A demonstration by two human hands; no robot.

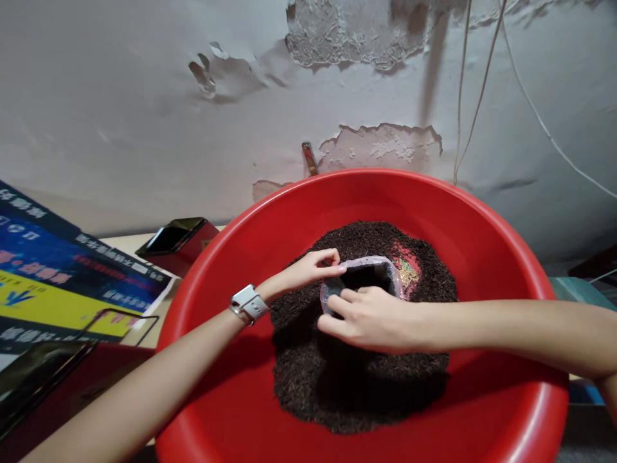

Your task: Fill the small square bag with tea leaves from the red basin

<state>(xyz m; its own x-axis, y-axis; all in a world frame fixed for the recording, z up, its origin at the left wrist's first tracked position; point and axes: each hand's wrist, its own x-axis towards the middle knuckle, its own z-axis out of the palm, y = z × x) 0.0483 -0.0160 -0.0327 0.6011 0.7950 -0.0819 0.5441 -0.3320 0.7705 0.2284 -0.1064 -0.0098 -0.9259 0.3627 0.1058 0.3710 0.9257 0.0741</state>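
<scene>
The red basin (482,212) sits right under me, heaped with dark tea (357,379). My left hand (315,265) pinches the rim of a small open pouch (366,273) on the heap; my right hand (371,318) grips its near edge.

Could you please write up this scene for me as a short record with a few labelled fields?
Setting: red basin on a table, against a wall with peeling paint
Contents: heap of dark loose tea leaves in the basin
Left hand: left hand pinches the rim of a small open bag; a watch on the wrist
Right hand: right hand grips the bag's near edge
Bag: mouth open, standing in the leaves
Nearby: phone on a red box, printed poster at left
</scene>
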